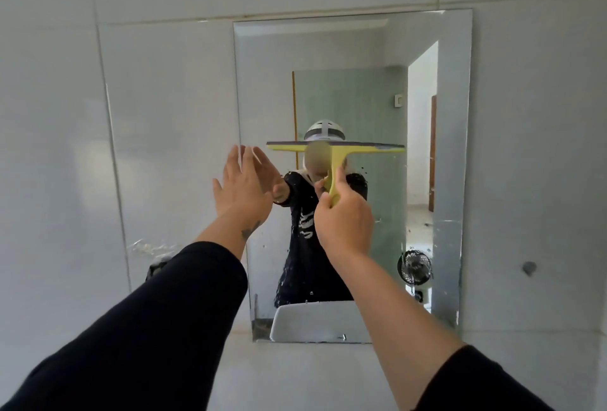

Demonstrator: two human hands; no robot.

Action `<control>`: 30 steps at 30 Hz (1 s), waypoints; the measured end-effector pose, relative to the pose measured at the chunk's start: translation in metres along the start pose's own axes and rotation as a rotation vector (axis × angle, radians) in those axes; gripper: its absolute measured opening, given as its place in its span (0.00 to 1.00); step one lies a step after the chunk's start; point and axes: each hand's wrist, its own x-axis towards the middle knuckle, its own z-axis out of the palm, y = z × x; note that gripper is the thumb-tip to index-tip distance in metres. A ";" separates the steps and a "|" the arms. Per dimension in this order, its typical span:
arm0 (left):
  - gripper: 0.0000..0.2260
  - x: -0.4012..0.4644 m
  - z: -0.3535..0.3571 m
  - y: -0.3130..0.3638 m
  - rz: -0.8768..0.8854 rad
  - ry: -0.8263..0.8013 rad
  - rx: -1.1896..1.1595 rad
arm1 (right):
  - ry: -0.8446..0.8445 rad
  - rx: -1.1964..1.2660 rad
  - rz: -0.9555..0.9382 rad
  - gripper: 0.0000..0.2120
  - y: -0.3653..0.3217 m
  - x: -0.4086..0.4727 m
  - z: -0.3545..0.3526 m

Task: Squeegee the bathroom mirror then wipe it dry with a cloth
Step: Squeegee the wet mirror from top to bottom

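A frameless rectangular mirror [361, 59] hangs on the pale tiled wall. Water drops and streaks show on its lower half. My right hand [345, 218] grips the handle of a yellow squeegee [336, 151], whose dark rubber blade lies level against the glass near mid-height. My left hand [244, 185] is flat, fingers spread, pressed on the mirror's left edge and the wall beside it. No cloth is in view.
The mirror reflects a person in a dark top, a white basin [315, 320] at the bottom, a small fan [414, 266] and a doorway. Wet smears [147, 248] mark the tile left of the mirror. A dark spot [528, 267] sits on the right wall.
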 end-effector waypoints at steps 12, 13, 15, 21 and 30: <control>0.37 -0.009 0.015 0.004 -0.013 -0.041 -0.018 | -0.262 -0.504 -0.402 0.29 0.003 0.010 -0.036; 0.38 -0.011 0.018 0.006 -0.009 -0.050 -0.016 | -0.261 -0.540 -0.422 0.28 0.005 0.014 -0.041; 0.39 -0.015 0.024 0.010 0.003 -0.058 -0.008 | -0.266 -0.579 -0.418 0.28 0.008 0.020 -0.052; 0.39 -0.024 0.032 0.029 0.049 -0.074 -0.027 | -0.261 -0.634 -0.362 0.27 0.025 0.028 -0.078; 0.39 -0.030 0.040 0.038 0.057 -0.141 -0.009 | -0.240 -0.668 -0.257 0.25 0.042 0.028 -0.115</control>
